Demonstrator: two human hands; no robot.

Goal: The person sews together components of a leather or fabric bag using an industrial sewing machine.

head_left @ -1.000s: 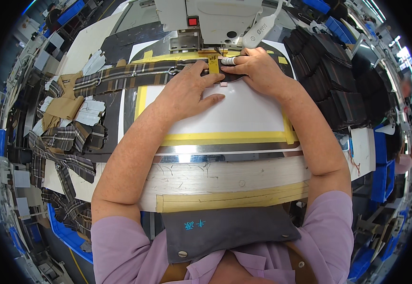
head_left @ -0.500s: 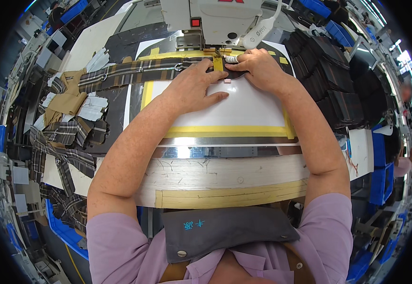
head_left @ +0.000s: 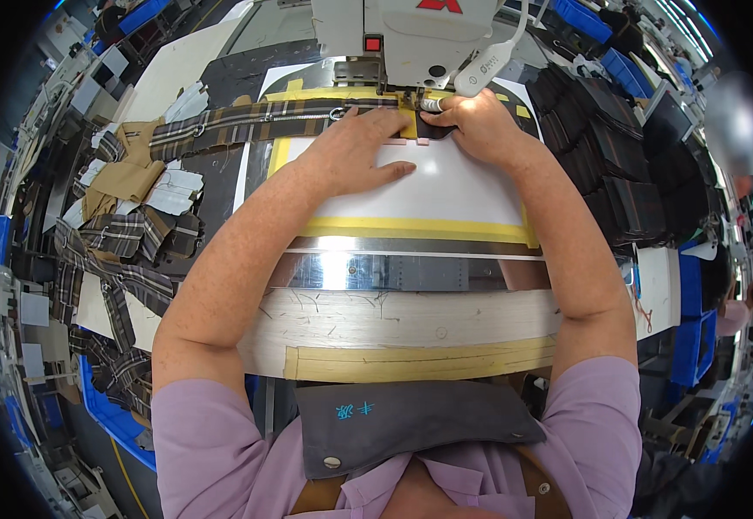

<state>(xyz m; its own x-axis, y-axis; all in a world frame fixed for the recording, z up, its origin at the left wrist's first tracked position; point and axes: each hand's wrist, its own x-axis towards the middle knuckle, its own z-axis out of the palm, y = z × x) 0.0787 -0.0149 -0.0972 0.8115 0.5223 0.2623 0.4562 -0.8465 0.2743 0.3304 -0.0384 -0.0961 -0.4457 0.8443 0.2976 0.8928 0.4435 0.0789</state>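
Observation:
A long plaid fabric strip [head_left: 260, 124] with a zipper and metal rings lies across the white sheet, its right end under the sewing machine head [head_left: 411, 39]. My left hand [head_left: 355, 151] rests flat on the strip, fingers stretched toward a yellow piece [head_left: 408, 124] by the needle area, thumb apart on the sheet. My right hand [head_left: 484, 128] is on the other side of the needle area, fingers bent and closed on the strip's dark end. A small white cylindrical piece [head_left: 431, 105] shows at its fingertips; I cannot tell whether it is a finger covering.
Yellow tape edges the white sheet [head_left: 428, 203]. Plaid straps and tan and white pieces [head_left: 126, 186] are heaped at left. Dark folded plaid pieces [head_left: 601, 147] are stacked at right. A white handheld-shaped device [head_left: 483, 69] hangs beside the machine head. Blue bins stand lower down on both sides.
My left fingers have shifted slightly up and left off the front of the yellow piece. The right hand has moved slightly right. The whole view has shifted a little.

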